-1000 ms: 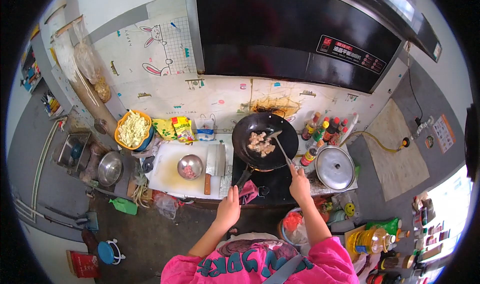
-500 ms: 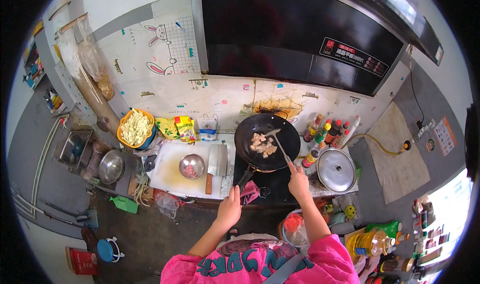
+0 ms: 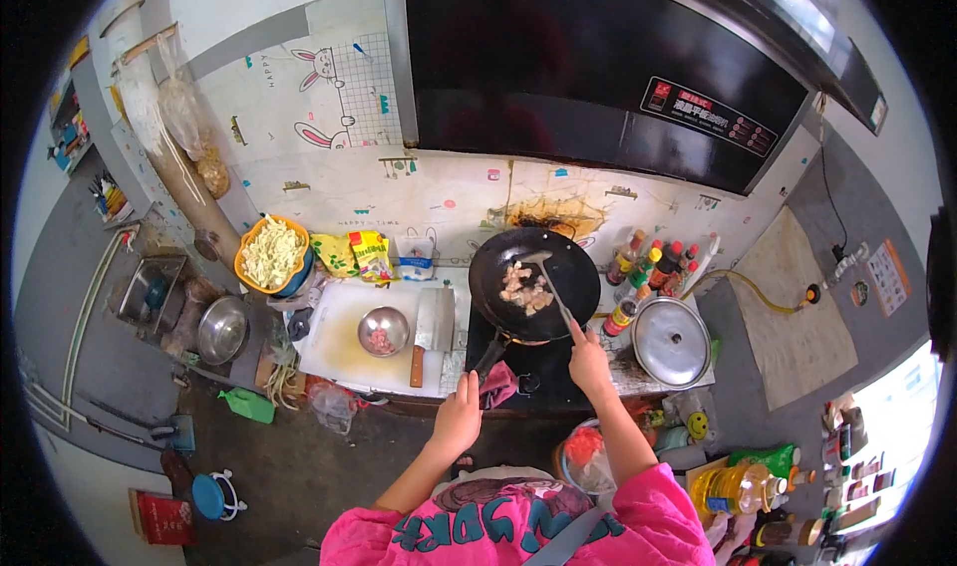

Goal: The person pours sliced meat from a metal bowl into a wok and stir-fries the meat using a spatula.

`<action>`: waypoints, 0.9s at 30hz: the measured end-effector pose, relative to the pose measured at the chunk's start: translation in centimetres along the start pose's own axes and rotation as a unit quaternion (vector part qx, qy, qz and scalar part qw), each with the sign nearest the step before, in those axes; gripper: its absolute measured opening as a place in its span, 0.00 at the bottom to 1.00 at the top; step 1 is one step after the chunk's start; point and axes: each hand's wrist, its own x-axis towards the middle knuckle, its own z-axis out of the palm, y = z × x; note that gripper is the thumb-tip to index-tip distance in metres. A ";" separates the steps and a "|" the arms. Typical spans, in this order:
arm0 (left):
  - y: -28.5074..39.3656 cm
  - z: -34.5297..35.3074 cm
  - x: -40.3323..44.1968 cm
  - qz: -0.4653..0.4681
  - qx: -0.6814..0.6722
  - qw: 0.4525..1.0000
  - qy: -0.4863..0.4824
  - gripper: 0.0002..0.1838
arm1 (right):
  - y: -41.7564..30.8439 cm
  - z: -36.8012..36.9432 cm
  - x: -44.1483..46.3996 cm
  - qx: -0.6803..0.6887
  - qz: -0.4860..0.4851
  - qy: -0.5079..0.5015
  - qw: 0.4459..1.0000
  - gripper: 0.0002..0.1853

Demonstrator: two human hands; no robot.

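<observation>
A black wok (image 3: pixel 573 257) sits on the stove with pieces of pale meat (image 3: pixel 525 289) in its middle. My left hand (image 3: pixel 459 411) is closed around the wok's handle (image 3: pixel 489 358). In my right hand (image 3: pixel 589 359) is a long-handled metal spatula (image 3: pixel 557 294), its blade inside the wok just beyond the meat. A dark red cloth (image 3: pixel 499 384) lies below the wok handle. To the left, a steel bowl (image 3: pixel 384 320) with a little raw meat stands on the white cutting board (image 3: pixel 334 312), beside a cleaver (image 3: pixel 434 317).
Sauce bottles (image 3: pixel 648 264) and a lidded pot (image 3: pixel 672 341) stand right of the wok. A yellow basket (image 3: pixel 243 258) of pale cut food and seasoning bags (image 3: pixel 370 256) are at the back left. The range hood (image 3: pixel 598 68) hangs above.
The spatula blade has shifted slightly left and up within the wok, and my right hand has moved slightly left. My left hand stays on the handle.
</observation>
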 end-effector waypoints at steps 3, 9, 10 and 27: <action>0.1 -0.2 0.0 -0.002 0.001 1.000 -0.004 0.36 | -0.2 0.4 0.3 -0.004 -0.002 -0.009 1.000 0.29; -0.1 0.1 0.0 0.003 -0.003 1.000 0.004 0.36 | -0.3 1.1 1.1 -0.025 0.001 -0.018 1.000 0.33; -0.1 0.0 0.0 0.005 -0.002 1.000 0.007 0.36 | -0.2 1.2 1.1 -0.034 0.002 -0.020 0.999 0.35; 0.2 -0.2 0.1 0.002 0.002 1.000 0.005 0.37 | 1.5 -2.6 -4.0 -0.002 0.024 0.034 0.999 0.27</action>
